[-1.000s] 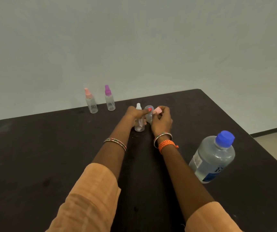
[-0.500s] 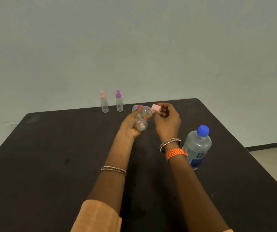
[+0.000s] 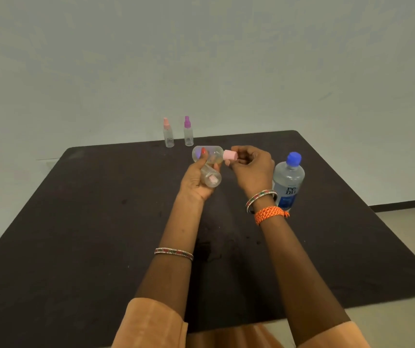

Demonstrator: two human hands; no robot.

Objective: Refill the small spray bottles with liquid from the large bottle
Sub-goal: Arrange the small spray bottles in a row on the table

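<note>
Pale, flat wall (image 3: 201, 59) rises behind a matte black table (image 3: 88, 222) with rounded corners. Above the table's middle the left hand (image 3: 196, 179) grips two small clear plastic bottles. One bottle (image 3: 207, 153) lies sideways across the fingertips, its round base pointing left. The other, a second bottle (image 3: 211, 177), sits lower in the palm with its end toward the camera; something pink shows through it, though the view is too blurred to say what. The right hand (image 3: 251, 169) has its fingers curled, pinching a pink cylindrical cap (image 3: 230, 155) at the sideways bottle's neck. Beaded bangles ring both wrists, and an orange braided band (image 3: 270, 214) wraps the right one.

Just right of that hand stands the large bottle (image 3: 288, 183), upright, clear ribbed plastic with a blue screw cap and a blue label. Beyond the hands, near the table's far edge, two slim spray bottles stand upright side by side: a pink-topped sprayer (image 3: 168, 133) on the left and a purple-topped sprayer (image 3: 188, 131) just beside it.
</note>
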